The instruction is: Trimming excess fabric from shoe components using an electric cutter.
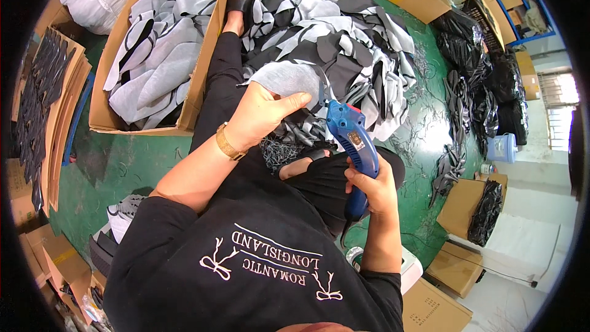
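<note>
My left hand (263, 114), with a gold band on its wrist, pinches a grey fabric piece (289, 80) with a dark edge. Wrapped round the handle of blue electric scissors (355, 138) is my right hand (375, 184). The tool's head points away from me and meets the dark right edge of the fabric; whether the blade is cutting cannot be made out. Just beyond my hands lies a large heap of grey and black fabric pieces (344, 31). Thin dark offcuts (279, 150) are bunched between my legs.
A cardboard box (184, 124) full of grey fabric pieces stands at the left. Black plastic bags (507, 80) and cartons (455, 268) line the right side. Flattened cardboard (64, 129) leans at far left. Thread scraps litter the green floor (424, 166); a cable runs at the lower right.
</note>
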`<state>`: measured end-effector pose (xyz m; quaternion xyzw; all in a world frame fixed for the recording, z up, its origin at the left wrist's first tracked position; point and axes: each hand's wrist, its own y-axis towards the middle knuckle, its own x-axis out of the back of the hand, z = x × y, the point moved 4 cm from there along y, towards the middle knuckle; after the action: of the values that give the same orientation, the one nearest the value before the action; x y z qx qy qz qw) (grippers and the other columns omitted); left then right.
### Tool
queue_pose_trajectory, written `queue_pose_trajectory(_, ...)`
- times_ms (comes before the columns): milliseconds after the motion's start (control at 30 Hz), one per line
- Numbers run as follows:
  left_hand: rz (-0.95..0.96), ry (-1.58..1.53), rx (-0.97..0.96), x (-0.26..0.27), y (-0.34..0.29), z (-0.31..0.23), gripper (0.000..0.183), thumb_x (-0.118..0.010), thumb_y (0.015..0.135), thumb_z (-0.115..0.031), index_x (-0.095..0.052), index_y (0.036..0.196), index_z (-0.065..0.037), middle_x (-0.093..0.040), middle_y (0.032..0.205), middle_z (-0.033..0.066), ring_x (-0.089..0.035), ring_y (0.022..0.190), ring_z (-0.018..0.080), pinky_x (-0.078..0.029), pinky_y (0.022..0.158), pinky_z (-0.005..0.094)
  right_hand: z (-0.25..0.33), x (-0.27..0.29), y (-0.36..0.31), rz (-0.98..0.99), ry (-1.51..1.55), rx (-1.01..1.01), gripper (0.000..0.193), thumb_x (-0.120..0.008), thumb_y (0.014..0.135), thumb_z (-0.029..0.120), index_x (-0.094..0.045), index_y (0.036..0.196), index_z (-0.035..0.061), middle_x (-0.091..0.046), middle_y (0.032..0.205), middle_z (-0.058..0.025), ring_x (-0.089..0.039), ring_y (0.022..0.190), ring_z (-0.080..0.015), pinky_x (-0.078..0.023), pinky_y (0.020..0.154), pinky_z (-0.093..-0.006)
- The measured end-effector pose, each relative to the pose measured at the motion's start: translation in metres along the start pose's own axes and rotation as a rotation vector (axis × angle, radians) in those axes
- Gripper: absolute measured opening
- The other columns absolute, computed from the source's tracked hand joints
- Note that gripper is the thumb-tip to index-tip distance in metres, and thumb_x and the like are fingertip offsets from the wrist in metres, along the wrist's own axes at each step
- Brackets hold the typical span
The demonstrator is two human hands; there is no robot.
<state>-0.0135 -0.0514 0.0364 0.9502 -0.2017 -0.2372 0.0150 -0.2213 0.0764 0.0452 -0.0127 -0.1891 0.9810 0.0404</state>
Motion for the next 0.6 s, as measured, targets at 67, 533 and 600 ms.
queue_pose_trajectory(67, 0.024, 0.050, -0.017, 0.000, 0.000, -0.004, 0.022, -0.066, 0.084, -0.003, -0.062, 0.105, 0.001, -0.065, 0.098, 0.0024, -0.060, 0.088, 0.0094, -0.048, 0.080, 0.0261, 0.005, 0.003, -0.001, 0.006, -0.032, -0.005, 0.032, -0.070, 0.070, 0.001, -0.056, 0.099, -0.0052, -0.058, 0.082, -0.0076, -0.057, 0.061, -0.0146, -0.050, 0.050, -0.0281)
queue_pose_trajectory(533, 0.290, 0.355, -0.032, 0.005, -0.002, -0.018, 0.024, -0.060, 0.082, 0.001, -0.061, 0.106, 0.002, -0.065, 0.096, 0.0020, -0.058, 0.087, 0.0087, -0.048, 0.078, 0.0259, 0.026, 0.011, -0.002, 0.064, -0.223, -0.005, 0.040, -0.072, 0.074, 0.004, -0.057, 0.110, -0.0028, -0.059, 0.079, -0.0035, -0.056, 0.059, -0.0103, -0.048, 0.052, -0.0252)
queue_pose_trajectory(600, 0.336, 0.419, -0.057, 0.003, -0.004, -0.017, 0.025, -0.060, 0.082, 0.001, -0.061, 0.107, 0.002, -0.065, 0.096, 0.0019, -0.057, 0.086, 0.0085, -0.047, 0.079, 0.0258, 0.026, 0.008, 0.001, 0.071, -0.225, -0.007, 0.039, -0.071, 0.074, 0.004, -0.057, 0.110, -0.0028, -0.060, 0.079, -0.0040, -0.056, 0.059, -0.0105, -0.048, 0.053, -0.0252)
